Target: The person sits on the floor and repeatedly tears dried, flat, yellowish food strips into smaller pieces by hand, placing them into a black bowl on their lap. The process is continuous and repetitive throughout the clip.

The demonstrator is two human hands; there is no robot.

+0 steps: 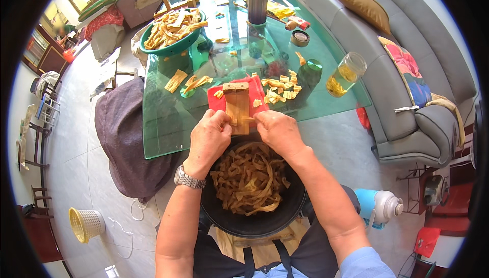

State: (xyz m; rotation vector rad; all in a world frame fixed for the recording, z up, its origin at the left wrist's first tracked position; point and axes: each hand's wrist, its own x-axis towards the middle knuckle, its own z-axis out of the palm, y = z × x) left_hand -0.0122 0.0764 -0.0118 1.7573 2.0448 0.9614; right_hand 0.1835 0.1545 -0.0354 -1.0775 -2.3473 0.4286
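At the near edge of the glass table (pixel 316 100), a small wooden block tool (pixel 237 106) with a raised crosspiece stands on a red cloth (pixel 216 100). My left hand (pixel 210 134), a metal watch on its wrist, is closed at the tool's left side. On the other side my right hand (pixel 277 128) is closed too. A thin tan strip (pixel 248 119) spans the tool's near end between my fingers, and both hands appear to pinch it. Directly below, a black basin (pixel 249 229) between my legs holds a heap of curled brown strips (pixel 249 176).
Tan pieces (pixel 175 26) fill a green bowl (pixel 173 49) at the far left. Short cut pieces (pixel 280 88) lie right of the cloth, near a glass jar (pixel 346 74). A steel thermos (pixel 257 0) stands farther back. A grey sofa (pixel 356 38) runs along the right.
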